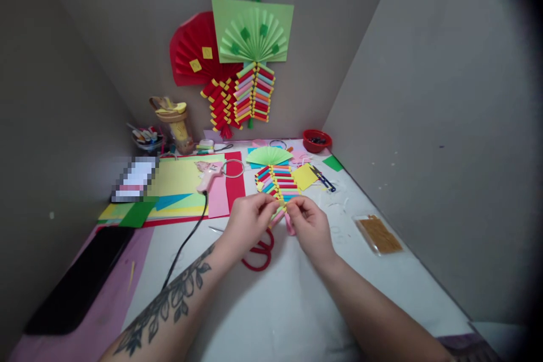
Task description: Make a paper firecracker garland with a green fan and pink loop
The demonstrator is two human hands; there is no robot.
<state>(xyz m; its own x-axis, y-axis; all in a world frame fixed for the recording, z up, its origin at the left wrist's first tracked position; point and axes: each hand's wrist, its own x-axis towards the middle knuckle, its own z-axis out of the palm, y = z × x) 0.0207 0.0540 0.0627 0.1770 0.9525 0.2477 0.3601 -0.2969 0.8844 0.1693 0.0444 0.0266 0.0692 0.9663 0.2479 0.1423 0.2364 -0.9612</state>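
A paper firecracker decoration of coloured rolled tubes lies on the table, with a pale green folded paper fan at its top. Over its lower end, my left hand and my right hand come close together. Both are closed in a pinch, thumbs against fingers. Something small and yellowish shows between the fingertips, too small to name. Below my hands a pink piece hangs from the decoration's end. Red-handled scissors lie beneath my left wrist, their blades partly hidden.
A pink glue gun with a black cord rests on coloured paper sheets at left. Small blue snips lie right of the decoration, near a yellow paper. A packet of brown material and a red bowl are farther right.
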